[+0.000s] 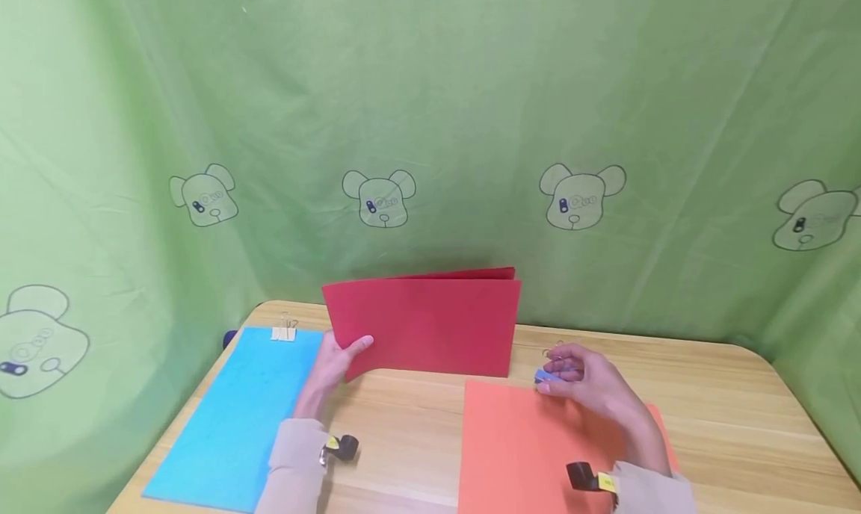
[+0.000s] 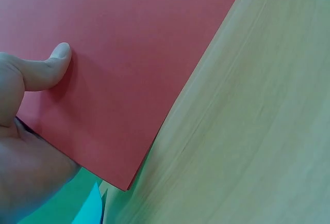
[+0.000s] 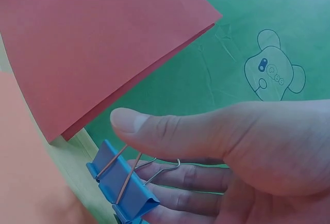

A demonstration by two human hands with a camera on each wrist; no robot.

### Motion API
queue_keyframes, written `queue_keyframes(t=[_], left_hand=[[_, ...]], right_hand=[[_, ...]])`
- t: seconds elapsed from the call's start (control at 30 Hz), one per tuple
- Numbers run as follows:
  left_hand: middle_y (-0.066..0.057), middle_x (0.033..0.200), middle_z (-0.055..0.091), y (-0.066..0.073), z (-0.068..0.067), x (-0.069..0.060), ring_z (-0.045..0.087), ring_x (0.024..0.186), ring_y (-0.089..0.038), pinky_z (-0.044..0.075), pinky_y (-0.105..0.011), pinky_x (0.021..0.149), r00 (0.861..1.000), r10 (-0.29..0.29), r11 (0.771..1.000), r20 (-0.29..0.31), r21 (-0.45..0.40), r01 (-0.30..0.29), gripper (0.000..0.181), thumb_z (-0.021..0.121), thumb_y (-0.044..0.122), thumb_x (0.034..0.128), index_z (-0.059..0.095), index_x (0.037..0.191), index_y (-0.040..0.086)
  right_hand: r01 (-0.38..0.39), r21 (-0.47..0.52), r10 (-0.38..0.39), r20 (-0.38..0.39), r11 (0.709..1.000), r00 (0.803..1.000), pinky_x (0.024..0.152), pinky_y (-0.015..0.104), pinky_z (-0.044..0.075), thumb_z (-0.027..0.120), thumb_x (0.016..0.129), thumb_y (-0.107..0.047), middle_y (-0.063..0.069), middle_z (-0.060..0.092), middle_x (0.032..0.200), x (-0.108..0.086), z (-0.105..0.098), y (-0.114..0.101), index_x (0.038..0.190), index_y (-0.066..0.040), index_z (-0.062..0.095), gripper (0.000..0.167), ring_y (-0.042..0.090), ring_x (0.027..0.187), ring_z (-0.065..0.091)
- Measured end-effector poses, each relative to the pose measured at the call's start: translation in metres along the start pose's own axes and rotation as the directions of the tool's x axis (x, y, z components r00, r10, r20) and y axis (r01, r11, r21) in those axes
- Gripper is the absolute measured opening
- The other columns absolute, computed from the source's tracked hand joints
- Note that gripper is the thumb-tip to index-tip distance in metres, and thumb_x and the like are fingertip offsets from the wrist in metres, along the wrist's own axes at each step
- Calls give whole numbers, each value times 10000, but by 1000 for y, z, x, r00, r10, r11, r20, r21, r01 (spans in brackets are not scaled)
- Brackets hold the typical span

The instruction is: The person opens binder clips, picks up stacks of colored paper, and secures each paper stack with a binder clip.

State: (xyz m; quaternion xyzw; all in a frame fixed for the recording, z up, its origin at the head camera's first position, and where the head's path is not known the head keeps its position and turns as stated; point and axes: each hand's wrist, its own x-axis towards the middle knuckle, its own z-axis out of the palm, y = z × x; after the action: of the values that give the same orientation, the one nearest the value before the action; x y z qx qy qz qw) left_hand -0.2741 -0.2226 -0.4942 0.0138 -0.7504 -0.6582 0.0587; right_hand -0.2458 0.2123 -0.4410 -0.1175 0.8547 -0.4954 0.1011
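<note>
Red sheets (image 1: 430, 326), at least two layers, stand upright at the table's middle, slightly spread at the top right. My left hand (image 1: 332, 361) grips them at their left end, thumb on the front face; in the left wrist view the thumb lies flat on the red sheet (image 2: 129, 69). My right hand (image 1: 595, 383) holds a blue binder clip (image 1: 549, 376) above the orange sheet's back edge, right of the red sheets. In the right wrist view the blue clip (image 3: 124, 182) with wire handles lies between thumb and curled fingers, apart from the red sheets (image 3: 103, 43).
An orange sheet (image 1: 518, 454) lies at the front right of the wooden table (image 1: 397, 432). At the left lies a blue sheet (image 1: 235, 417) with a whitish binder clip (image 1: 283, 334) on its back edge. A green curtain (image 1: 471, 110) hangs behind and at both sides.
</note>
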Motion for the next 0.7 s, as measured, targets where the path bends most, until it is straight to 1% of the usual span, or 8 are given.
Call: queue_keyframes(t=[0.1,0.27,0.37,0.47,0.53,0.6,0.7], left_hand=[[-97,1085,733,0,2,1,652,988,-190,505,-344,910,1000,-6,1000,-2,6,6,218,707,27,949,680,1162,-6],[-130,1095,738,1,4,2,688,1004,-207,520,-333,903,1000,-16,1000,-7,21,17,204,670,37,979,670,1172,-27],[-136,1038,738,3,3,1,705,944,-208,529,-319,866,999,-28,998,-22,51,29,176,664,49,986,660,1137,-40],[-113,949,737,5,-1,2,697,850,-179,526,-301,812,998,-45,997,-42,68,48,146,676,73,983,657,1077,-38],[-100,905,728,8,-3,2,684,802,-164,525,-291,776,997,-56,997,-49,56,59,143,681,79,981,647,1056,-37],[-84,890,722,11,-7,2,683,781,-152,534,-285,751,997,-64,997,-42,38,66,154,682,91,983,634,1061,-33],[-69,895,712,16,-11,3,691,778,-150,554,-286,731,997,-73,997,-28,15,74,177,673,101,993,617,1095,-32]], right_hand=[[-2,-21,2,8,1000,1000,856,214,536,859,850,-199,217,675,1231,4,-4,0,1364,94,525,679,331,1094,689],[-10,-49,11,12,999,1000,855,238,541,860,850,-223,216,676,1231,8,-8,1,1371,78,540,682,329,1090,688],[-17,-43,17,13,999,1000,856,237,537,855,856,-222,201,684,1220,11,-9,2,1374,76,539,676,325,1090,691],[-19,-35,20,20,999,1000,857,230,532,850,860,-216,196,686,1216,13,-11,2,1381,81,531,679,322,1090,692],[-16,-35,17,24,999,1000,860,242,538,849,861,-217,196,687,1213,15,-12,3,1385,85,526,685,323,1088,691],[-7,-44,8,25,999,1000,863,274,547,846,865,-225,196,686,1208,17,-14,3,1385,84,529,683,322,1082,689],[1,-65,0,9,998,1000,867,325,549,841,870,-251,185,688,1206,20,-17,3,1385,48,554,661,313,1077,683]])
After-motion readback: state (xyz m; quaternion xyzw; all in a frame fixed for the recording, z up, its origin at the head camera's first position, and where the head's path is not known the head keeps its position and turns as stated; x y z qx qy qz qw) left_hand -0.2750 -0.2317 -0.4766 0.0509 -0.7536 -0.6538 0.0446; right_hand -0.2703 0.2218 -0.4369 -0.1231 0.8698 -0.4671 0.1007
